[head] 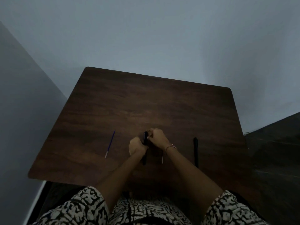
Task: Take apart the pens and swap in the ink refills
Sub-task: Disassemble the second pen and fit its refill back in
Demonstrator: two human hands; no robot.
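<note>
1. Patterned black-and-white clothing (90, 208) fills the near edge; beyond it lies the dark wooden surface (146, 103).
2. Thin blue ink refill (110, 142) lies apart at left, ready.
3. Left hand (136, 147) grips the slim black pen (145, 137) by its barrel; hold it steady.
4. Right hand (158, 138) pinches its far end; twist gently, don't yank.
5. Second black pen (196, 151) waits at right.
</note>
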